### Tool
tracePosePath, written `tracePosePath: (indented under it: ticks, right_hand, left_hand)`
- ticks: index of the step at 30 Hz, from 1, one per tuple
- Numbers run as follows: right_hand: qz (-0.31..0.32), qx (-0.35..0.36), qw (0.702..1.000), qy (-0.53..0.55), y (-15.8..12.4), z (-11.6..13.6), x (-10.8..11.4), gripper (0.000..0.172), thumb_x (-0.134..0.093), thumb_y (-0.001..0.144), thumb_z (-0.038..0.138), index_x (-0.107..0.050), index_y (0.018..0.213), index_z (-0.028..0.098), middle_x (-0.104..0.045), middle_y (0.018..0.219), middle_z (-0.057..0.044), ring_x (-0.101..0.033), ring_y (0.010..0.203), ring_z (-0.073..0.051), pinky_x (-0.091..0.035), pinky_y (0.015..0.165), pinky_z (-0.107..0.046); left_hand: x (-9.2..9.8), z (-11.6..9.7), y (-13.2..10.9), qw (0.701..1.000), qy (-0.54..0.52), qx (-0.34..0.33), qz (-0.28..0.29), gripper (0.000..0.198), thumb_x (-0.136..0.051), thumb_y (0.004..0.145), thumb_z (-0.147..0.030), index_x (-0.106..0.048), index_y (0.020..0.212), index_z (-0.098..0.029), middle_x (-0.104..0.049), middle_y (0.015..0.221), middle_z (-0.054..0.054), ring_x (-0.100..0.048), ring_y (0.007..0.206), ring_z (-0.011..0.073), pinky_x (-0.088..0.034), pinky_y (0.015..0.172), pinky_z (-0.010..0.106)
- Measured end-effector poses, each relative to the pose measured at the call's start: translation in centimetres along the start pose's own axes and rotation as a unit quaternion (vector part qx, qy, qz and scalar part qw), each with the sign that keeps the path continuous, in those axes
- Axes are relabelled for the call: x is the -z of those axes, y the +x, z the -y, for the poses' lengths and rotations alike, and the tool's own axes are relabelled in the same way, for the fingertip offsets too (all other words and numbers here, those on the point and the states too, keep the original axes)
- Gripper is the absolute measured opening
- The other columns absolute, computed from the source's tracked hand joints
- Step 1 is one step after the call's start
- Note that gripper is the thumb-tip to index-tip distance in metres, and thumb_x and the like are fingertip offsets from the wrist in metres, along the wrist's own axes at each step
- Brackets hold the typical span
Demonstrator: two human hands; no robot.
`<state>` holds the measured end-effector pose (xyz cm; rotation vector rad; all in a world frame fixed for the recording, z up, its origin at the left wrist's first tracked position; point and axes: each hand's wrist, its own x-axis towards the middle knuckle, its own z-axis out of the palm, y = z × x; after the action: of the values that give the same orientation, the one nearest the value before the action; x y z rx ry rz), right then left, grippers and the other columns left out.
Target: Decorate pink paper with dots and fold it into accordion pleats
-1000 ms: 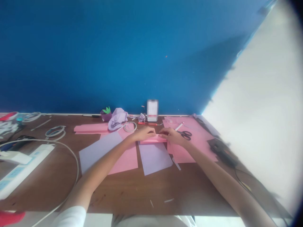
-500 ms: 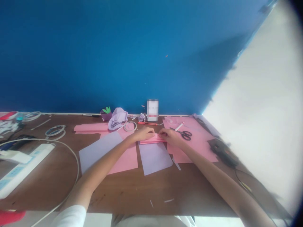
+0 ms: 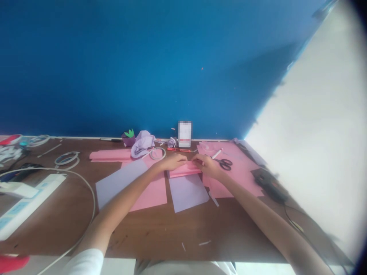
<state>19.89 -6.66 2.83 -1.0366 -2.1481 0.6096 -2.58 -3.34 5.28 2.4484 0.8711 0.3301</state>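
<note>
A folded strip of pink paper lies across the top of a lilac sheet in the middle of the table. At its far left edge is my left hand, fingers bent and pressed onto the paper. My right hand pinches the far right edge with curled fingers. Both sets of fingertips partly hide that edge. Just beyond my right hand, black-handled scissors rest on a large pink sheet, their blades partly covered by the hand.
A second lilac sheet lies left, over pink paper. Behind are crumpled lilac paper, a small purple pot, a tape roll and an upright phone. A power strip with a looping cable occupies the left side.
The pink strip's near side now shows a wider face and sits slightly lower toward me. My hands have barely shifted, with the right fingers a little more raised.
</note>
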Motion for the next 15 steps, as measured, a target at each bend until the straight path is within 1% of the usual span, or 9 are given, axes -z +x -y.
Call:
tracePosePath:
  ticks: [3,7,9,11,13,15]
  right_hand:
    - [-0.007,0.006,1.0,-0.01,-0.1,-0.3,-0.2,0.023,-0.046,0.081,0.012,-0.063,0.092,0.02,-0.067,0.085,-0.004,-0.059,0.074,-0.016,-0.043,0.066,-0.027]
    - [-0.009,0.012,1.0,-0.006,-0.1,-0.4,-0.3,0.024,-0.044,0.08,0.009,-0.062,0.093,0.019,-0.066,0.086,-0.004,-0.059,0.075,-0.016,-0.044,0.067,-0.027]
    - [-0.01,0.012,1.0,-0.003,-0.1,-0.4,-0.4,0.025,-0.044,0.079,0.009,-0.062,0.093,0.02,-0.066,0.087,-0.004,-0.059,0.075,-0.015,-0.044,0.067,-0.027]
    - [-0.01,0.007,1.0,-0.004,0.0,-0.3,-0.3,0.025,-0.044,0.079,0.009,-0.062,0.093,0.02,-0.066,0.086,-0.003,-0.059,0.074,-0.015,-0.043,0.066,-0.026]
    - [-0.009,-0.003,1.0,-0.008,-0.1,-0.2,-0.2,0.026,-0.044,0.079,0.008,-0.062,0.093,0.02,-0.065,0.084,-0.002,-0.059,0.073,-0.015,-0.043,0.065,-0.026]
    - [-0.011,-0.011,1.0,-0.009,-0.1,0.0,0.0,0.025,-0.044,0.079,0.009,-0.062,0.092,0.02,-0.065,0.083,-0.002,-0.059,0.072,-0.015,-0.043,0.065,-0.026]
  left_hand:
    - [0.0,-0.2,-0.1,1.0,0.012,0.013,0.016,0.031,-0.037,0.093,-0.036,-0.059,0.082,-0.018,-0.06,0.078,0.002,-0.052,0.066,0.014,-0.033,0.058,0.025]
    - [-0.6,-0.5,-0.1,0.997,0.049,0.057,0.029,0.032,-0.032,0.094,-0.034,-0.058,0.081,-0.019,-0.06,0.077,0.004,-0.051,0.061,0.0152,-0.033,0.056,0.027]
    - [-1.0,-0.7,-0.1,0.995,0.065,0.076,0.03,0.033,-0.031,0.094,-0.035,-0.057,0.081,-0.019,-0.061,0.077,0.005,-0.053,0.061,0.0164,-0.036,0.057,0.027]
    - [-1.3,-1.0,-0.1,0.992,0.077,0.091,0.035,0.038,-0.028,0.095,-0.04,-0.058,0.084,-0.019,-0.063,0.081,0.007,-0.057,0.067,0.0184,-0.039,0.059,0.027]
    - [-1.4,-1.3,-0.2,0.99,0.089,0.101,0.046,0.044,-0.026,0.094,-0.05,-0.058,0.091,-0.02,-0.065,0.088,0.008,-0.061,0.076,0.0211,-0.041,0.063,0.028]
    - [-1.3,-1.7,-0.2,0.987,0.11,0.101,0.054,0.046,-0.03,0.091,-0.058,-0.057,0.1,-0.021,-0.066,0.099,0.009,-0.063,0.084,0.0241,-0.043,0.066,0.028]
